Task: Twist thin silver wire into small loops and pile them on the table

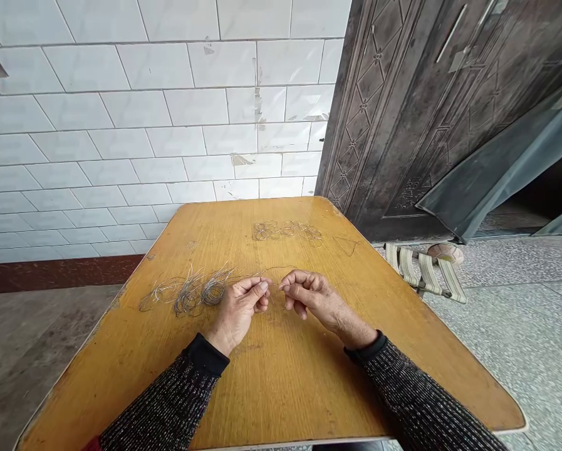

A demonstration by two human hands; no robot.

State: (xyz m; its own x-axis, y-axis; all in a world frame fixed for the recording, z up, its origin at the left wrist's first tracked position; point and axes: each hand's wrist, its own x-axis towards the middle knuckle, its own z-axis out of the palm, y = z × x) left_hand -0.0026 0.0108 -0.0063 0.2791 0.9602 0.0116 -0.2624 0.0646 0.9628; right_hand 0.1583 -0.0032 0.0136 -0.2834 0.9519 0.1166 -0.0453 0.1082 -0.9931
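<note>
A thin wire (275,284) runs between my two hands above the middle of the table. My left hand (244,307) pinches it between thumb and forefinger. My right hand (316,299) is closed in a pinch on the same wire, a short gap to the right. A faint loop of the wire shows behind and below the fingertips. Left of my left hand lie several tangled bundles of thin wire (187,294), the nearest one almost touching it. How the wire ends sit inside my fingers is hidden.
Wire loops (287,230) lie in a row near the back of the wooden table (281,388), with a single bent wire (346,244) to their right. A white tiled wall (121,144) stands behind. To the right are a dark carved door (393,125) and a strapped folding stool (426,272).
</note>
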